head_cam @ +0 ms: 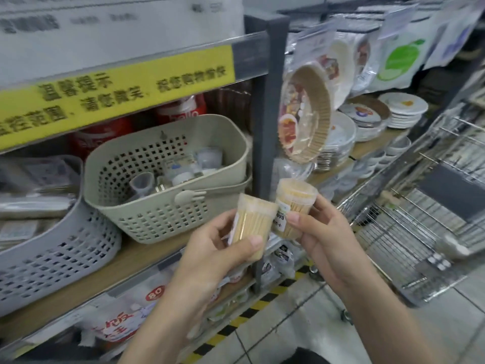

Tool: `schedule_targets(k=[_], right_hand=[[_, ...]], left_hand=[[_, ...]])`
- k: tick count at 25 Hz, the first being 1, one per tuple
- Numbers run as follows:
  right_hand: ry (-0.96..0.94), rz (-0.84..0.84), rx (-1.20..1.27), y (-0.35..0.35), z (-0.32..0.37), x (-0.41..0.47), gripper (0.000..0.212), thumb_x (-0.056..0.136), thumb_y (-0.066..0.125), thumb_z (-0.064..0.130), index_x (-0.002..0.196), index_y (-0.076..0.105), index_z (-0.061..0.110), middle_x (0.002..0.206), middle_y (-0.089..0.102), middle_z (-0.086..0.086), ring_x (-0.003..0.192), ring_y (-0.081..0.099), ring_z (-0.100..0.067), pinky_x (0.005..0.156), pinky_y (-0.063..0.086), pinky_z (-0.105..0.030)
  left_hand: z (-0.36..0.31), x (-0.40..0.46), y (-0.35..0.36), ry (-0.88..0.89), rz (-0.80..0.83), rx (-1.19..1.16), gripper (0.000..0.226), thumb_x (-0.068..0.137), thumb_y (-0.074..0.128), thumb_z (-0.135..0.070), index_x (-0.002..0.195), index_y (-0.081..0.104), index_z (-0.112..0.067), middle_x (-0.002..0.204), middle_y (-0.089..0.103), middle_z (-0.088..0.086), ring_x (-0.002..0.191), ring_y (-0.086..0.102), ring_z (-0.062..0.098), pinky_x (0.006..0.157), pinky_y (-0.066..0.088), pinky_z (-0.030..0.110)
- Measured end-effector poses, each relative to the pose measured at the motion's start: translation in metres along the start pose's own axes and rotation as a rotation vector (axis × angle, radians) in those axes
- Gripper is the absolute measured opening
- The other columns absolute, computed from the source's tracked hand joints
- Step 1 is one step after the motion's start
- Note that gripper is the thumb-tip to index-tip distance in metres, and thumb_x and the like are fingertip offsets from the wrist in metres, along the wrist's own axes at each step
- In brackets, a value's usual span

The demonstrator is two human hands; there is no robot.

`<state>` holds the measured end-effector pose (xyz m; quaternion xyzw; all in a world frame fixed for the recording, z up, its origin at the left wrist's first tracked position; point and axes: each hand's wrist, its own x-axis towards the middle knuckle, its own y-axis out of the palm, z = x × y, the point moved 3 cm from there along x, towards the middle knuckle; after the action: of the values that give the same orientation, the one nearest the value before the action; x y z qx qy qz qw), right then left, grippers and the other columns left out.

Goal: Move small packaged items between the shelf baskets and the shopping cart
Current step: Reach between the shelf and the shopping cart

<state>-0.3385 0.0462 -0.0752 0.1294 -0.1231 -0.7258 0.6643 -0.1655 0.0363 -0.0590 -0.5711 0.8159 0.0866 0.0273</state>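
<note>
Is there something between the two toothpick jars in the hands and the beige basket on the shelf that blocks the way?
Nothing visible blocks it. The left hand grips one toothpick jar, the right hand the other jar, both in front of the beige basket. Its open top faces them. Only the dark shelf post stands beside its right edge.

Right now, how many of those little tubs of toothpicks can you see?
2. One toothpick tub is in the left hand, the other toothpick tub in the right hand. More may be hidden in the beige basket.
</note>
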Motion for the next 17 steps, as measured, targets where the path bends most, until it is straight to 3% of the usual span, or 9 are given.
schedule_targets(k=[4, 7, 9, 11, 14, 17], right_hand=[[-0.004, -0.125, 0.024, -0.06, 0.01, -0.01, 0.066, 0.048, 0.091, 0.038, 0.109, 0.069, 0.025, 0.114, 0.068, -0.008, 0.108, 0.064, -0.025, 0.091, 0.052, -0.042], [0.014, -0.259, 0.012, -0.125, 0.018, -0.02, 0.056, 0.054, 0.084, 0.027, 0.109, 0.069, 0.027, 0.114, 0.069, -0.007, 0.109, 0.063, -0.027, 0.096, 0.048, -0.051], [0.038, -0.32, 0.0, -0.167, 0.022, -0.026, 0.054, 0.056, 0.082, 0.025, 0.109, 0.069, 0.027, 0.114, 0.069, -0.006, 0.11, 0.063, -0.026, 0.096, 0.047, -0.052], [0.065, -0.389, -0.042, -0.207, 0.025, -0.033, 0.054, 0.058, 0.081, 0.024, 0.11, 0.068, 0.024, 0.112, 0.07, -0.004, 0.108, 0.064, -0.025, 0.092, 0.05, -0.047], [0.109, -0.517, -0.065, -0.263, 0.025, -0.04, 0.053, 0.059, 0.078, 0.017, 0.111, 0.065, 0.02, 0.106, 0.072, 0.002, 0.101, 0.067, -0.016, 0.076, 0.055, -0.026], [0.159, -0.615, -0.069, -0.305, 0.015, -0.041, 0.052, 0.058, 0.076, 0.017, 0.109, 0.066, 0.02, 0.103, 0.073, 0.005, 0.096, 0.067, -0.011, 0.073, 0.053, -0.021]], left_hand=[[0.006, 0.039, 0.06, 0.043, 0.113, 0.112, 0.038, 0.072, 0.076, -0.001, 0.102, 0.067, -0.023, 0.096, 0.074, -0.004, 0.09, 0.068, 0.011, 0.072, 0.053, 0.018], [0.026, 0.071, 0.12, 0.004, 0.217, 0.141, 0.046, 0.059, 0.082, -0.024, 0.103, 0.069, -0.024, 0.102, 0.073, -0.002, 0.098, 0.067, 0.015, 0.085, 0.052, 0.03], [0.041, 0.091, 0.16, -0.055, 0.269, 0.123, 0.058, 0.05, 0.081, -0.029, 0.107, 0.068, -0.02, 0.103, 0.073, -0.001, 0.099, 0.068, 0.015, 0.084, 0.053, 0.03], [0.059, 0.11, 0.199, -0.109, 0.326, 0.097, 0.057, 0.054, 0.08, -0.017, 0.109, 0.066, -0.016, 0.103, 0.073, 0.001, 0.097, 0.068, 0.016, 0.078, 0.054, 0.024], [0.081, 0.134, 0.25, -0.191, 0.417, 0.115, 0.055, 0.057, 0.076, -0.012, 0.11, 0.064, -0.015, 0.103, 0.073, -0.002, 0.096, 0.068, 0.012, 0.078, 0.054, 0.022], [0.103, 0.162, 0.288, -0.25, 0.482, 0.163, 0.055, 0.055, 0.075, -0.01, 0.109, 0.064, -0.015, 0.099, 0.074, -0.006, 0.091, 0.069, 0.009, 0.072, 0.054, 0.018]])
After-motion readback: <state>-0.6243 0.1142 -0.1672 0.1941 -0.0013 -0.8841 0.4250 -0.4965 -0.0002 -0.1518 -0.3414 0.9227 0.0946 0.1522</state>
